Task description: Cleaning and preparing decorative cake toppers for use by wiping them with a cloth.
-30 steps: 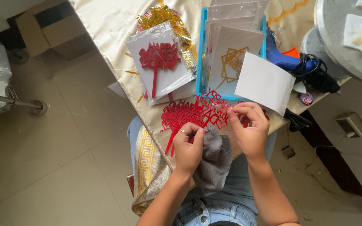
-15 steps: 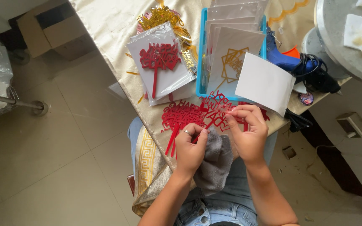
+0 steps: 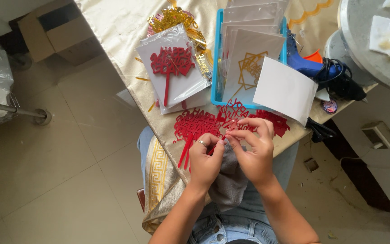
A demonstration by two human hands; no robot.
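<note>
My left hand (image 3: 206, 158) and my right hand (image 3: 251, 147) meet at the fingertips over the table's near edge, pinching one small red cut-out cake topper (image 3: 229, 129) between them. Under and beyond the fingers lies a loose pile of red toppers (image 3: 195, 126) with long stems. A grey cloth (image 3: 229, 183) rests on my lap below both hands. More red pieces (image 3: 274, 122) lie just right of my right hand.
A clear packet with a red heart topper (image 3: 172, 68) lies on the cream tablecloth (image 3: 113, 27). Behind it are gold toppers (image 3: 174, 18). A blue tray (image 3: 216, 54) holds white cards; one white card (image 3: 285, 90) leans out. A blue glue gun (image 3: 312, 68) sits right.
Both hands have drawn slightly closer together, fingertips now pinched on the same red piece. The pile of toppers has barely shifted.
</note>
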